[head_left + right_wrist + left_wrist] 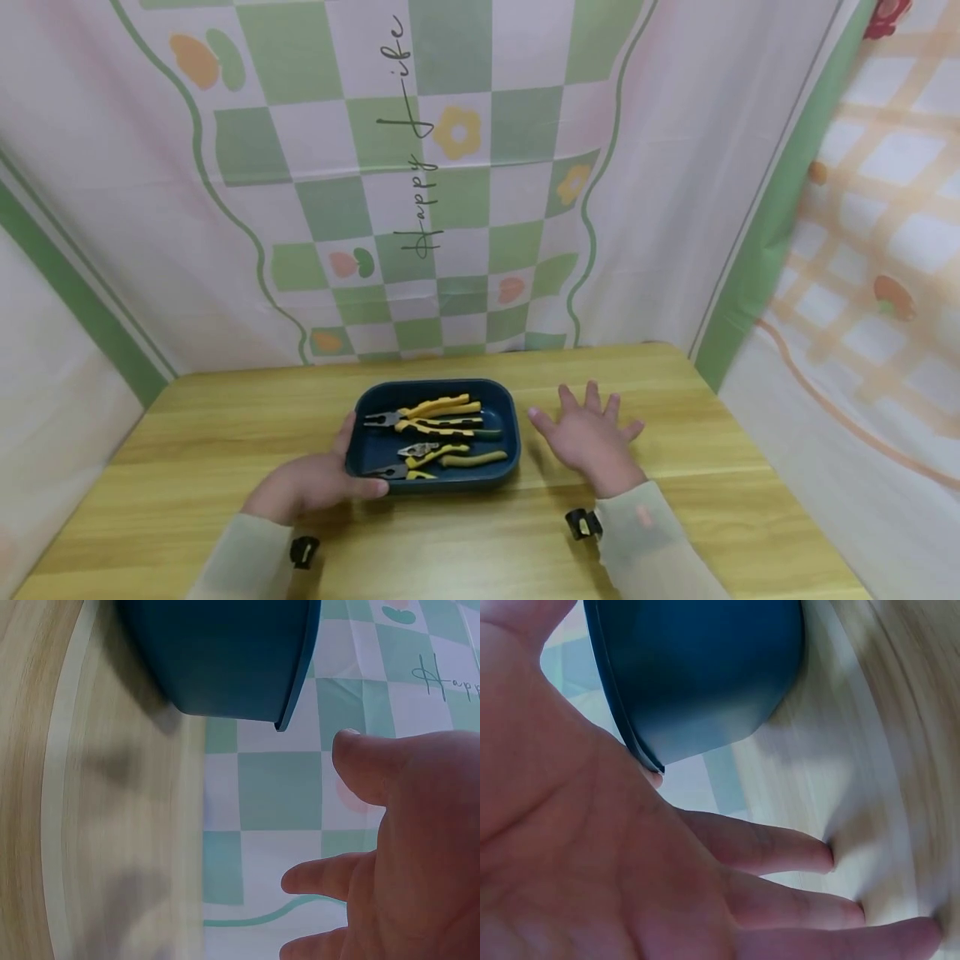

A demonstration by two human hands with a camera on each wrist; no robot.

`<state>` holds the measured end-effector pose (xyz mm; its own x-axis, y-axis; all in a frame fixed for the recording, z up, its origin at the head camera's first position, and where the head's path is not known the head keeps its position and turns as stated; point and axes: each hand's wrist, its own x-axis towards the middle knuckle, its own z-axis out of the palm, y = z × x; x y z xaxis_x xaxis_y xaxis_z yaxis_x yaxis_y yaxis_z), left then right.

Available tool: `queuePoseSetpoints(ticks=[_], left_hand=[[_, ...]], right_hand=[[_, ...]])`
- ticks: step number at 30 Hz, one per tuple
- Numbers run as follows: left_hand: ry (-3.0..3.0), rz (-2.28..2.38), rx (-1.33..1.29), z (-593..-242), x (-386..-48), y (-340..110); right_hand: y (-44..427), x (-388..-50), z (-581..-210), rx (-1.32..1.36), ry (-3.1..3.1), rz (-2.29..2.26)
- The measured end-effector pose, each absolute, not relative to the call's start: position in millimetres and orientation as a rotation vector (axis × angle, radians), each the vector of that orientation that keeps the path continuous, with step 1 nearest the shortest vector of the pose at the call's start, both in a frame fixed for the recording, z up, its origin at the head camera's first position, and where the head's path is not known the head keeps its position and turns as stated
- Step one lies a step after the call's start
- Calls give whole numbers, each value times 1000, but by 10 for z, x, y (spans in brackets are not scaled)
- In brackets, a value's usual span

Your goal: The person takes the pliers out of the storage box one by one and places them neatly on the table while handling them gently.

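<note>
—Why is the tray (472,482) on the desk (450,546) touched at left by the spread left hand (318,482)?
—Steadying, perhaps; pliers (444,402) are contained. Nothing is held by the splayed right hand (588,435).

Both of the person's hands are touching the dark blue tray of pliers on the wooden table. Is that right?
Not quite: only the left hand touches the dark blue tray of pliers on the wooden table. The right hand is apart from it, fingers spread; the head view shows the gap.
</note>
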<state>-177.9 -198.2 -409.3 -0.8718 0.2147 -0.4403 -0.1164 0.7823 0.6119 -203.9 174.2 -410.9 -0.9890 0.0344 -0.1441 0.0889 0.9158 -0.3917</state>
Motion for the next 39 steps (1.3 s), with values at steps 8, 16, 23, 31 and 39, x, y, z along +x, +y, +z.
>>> queuePoseSetpoints(ticks=[8, 16, 23, 31, 39], left_hand=[[2445, 891, 62, -4060, -1789, -1965], [2446, 915, 59, -4087, -1791, -1971], [2448, 915, 53, -4071, -1788, -1967], [2460, 899, 55, -4085, -1783, -1966], [2440, 925, 55, -4112, -1792, -1985]], right_hand=[[1738, -2011, -4079, 85, 2908, -659], [1835, -2108, -4003, -79, 2910, -712], [1926, -2205, -3796, -242, 2830, -973], [2007, -2324, -3614, -307, 2788, -1054], [1938, -2528, -3521, -279, 2632, -1224]])
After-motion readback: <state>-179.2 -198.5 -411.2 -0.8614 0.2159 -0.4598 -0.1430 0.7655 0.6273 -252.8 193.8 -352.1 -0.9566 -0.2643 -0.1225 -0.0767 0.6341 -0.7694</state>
